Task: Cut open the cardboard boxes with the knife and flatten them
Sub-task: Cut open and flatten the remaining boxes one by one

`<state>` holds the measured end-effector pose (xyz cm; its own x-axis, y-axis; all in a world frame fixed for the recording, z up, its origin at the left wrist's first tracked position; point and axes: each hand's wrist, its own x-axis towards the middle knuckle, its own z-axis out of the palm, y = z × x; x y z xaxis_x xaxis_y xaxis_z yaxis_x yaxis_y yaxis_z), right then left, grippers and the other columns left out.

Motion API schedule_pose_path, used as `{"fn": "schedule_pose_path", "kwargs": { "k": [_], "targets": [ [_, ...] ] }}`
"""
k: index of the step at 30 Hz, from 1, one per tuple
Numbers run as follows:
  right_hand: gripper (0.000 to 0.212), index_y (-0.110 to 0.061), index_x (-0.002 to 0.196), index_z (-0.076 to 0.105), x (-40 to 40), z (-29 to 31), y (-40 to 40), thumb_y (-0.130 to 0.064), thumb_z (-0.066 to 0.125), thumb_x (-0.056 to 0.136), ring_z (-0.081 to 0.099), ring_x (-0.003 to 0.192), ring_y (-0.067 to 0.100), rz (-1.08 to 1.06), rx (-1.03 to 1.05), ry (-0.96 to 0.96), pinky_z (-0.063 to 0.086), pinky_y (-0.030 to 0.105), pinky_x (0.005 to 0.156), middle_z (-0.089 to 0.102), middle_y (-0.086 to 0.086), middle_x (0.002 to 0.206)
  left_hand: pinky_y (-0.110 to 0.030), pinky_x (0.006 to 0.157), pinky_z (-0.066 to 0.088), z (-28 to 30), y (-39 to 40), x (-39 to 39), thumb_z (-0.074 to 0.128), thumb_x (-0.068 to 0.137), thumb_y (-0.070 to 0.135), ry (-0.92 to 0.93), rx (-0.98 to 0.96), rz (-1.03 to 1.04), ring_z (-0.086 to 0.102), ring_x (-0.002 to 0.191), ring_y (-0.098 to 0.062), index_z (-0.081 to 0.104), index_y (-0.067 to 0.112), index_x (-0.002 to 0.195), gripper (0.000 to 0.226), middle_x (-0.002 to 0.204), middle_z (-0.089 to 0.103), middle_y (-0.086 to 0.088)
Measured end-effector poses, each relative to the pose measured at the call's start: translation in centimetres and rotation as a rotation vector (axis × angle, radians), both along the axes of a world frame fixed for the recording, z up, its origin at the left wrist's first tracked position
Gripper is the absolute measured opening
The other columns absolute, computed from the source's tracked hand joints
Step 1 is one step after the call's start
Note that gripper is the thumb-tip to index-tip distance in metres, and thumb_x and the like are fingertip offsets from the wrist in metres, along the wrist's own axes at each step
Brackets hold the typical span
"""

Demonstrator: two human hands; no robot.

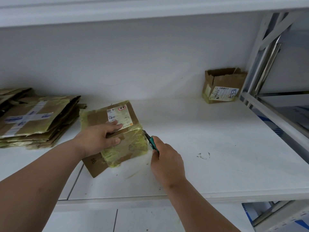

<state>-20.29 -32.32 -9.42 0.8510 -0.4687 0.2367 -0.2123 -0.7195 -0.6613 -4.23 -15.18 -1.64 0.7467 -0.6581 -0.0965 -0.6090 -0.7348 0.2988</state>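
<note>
Head: right hand [167, 162] knife [151, 142] touches box [117, 131].

"#6" handwritten, upside down, on the taped box's [115, 131] bottom flap.

Both bare forearms reach forward from the lower edge of the view, the left from the lower left, the right from the lower middle. The left hand [98, 139] lies palm down, fingers [115, 127] stretched flat and thumb spread below them. The right hand [167, 162] is curled in a fist round a knife [151, 142], knuckles up.
</note>
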Motion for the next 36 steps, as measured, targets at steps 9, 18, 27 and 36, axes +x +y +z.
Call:
{"fn": "schedule_pose_path", "kwargs": {
  "k": [9, 18, 27, 36],
  "targets": [
    [0.049, -0.032, 0.141, 0.041, 0.1, 0.2, -0.5, -0.014, 0.038, 0.096, 0.056, 0.081, 0.021, 0.028, -0.008, 0.050, 0.046, 0.033, 0.068, 0.060, -0.002, 0.088, -0.052, 0.116, 0.016, -1.9, -2.0, -0.3, 0.044, 0.080, 0.079, -0.175, 0.129, 0.105, 0.008, 0.145, -0.025, 0.012, 0.044, 0.152, 0.086, 0.160, 0.010, 0.010],
    [0.040, -0.029, 0.131, 0.043, 0.1, 0.1, -0.4, -0.014, 0.038, 0.095, 0.052, 0.069, 0.021, 0.027, -0.074, 0.082, 0.041, 0.031, 0.059, 0.052, -0.002, 0.074, -0.061, 0.116, -0.001, -2.5, -1.6, 1.1, 0.035, 0.088, 0.070, -0.082, 0.116, 0.037, -0.013, 0.150, -0.018, -0.004, 0.044, 0.153, 0.080, 0.162, -0.009, 0.017],
    [0.038, -0.028, 0.127, 0.044, -0.2, 0.3, -0.7, -0.013, 0.038, 0.093, 0.049, 0.065, 0.019, 0.024, -0.130, 0.197, 0.033, 0.026, 0.050, 0.048, -0.004, 0.071, -0.062, 0.116, 0.000, -2.8, -1.4, 1.4, 0.032, 0.086, 0.073, -0.087, 0.110, 0.018, -0.015, 0.149, -0.017, -0.002, 0.044, 0.153, 0.080, 0.161, -0.011, 0.018],
    [0.026, -0.022, 0.108, 0.048, -1.0, 1.2, -0.8, -0.009, 0.040, 0.087, 0.052, 0.071, 0.023, 0.040, -0.085, 0.344, 0.036, 0.028, 0.053, 0.051, -0.003, 0.074, -0.060, 0.115, -0.002, -2.7, -1.6, 1.0, 0.037, 0.089, 0.070, -0.075, 0.082, 0.029, -0.015, 0.149, -0.017, 0.001, 0.043, 0.154, 0.079, 0.161, -0.011, 0.018]
  ]
}}
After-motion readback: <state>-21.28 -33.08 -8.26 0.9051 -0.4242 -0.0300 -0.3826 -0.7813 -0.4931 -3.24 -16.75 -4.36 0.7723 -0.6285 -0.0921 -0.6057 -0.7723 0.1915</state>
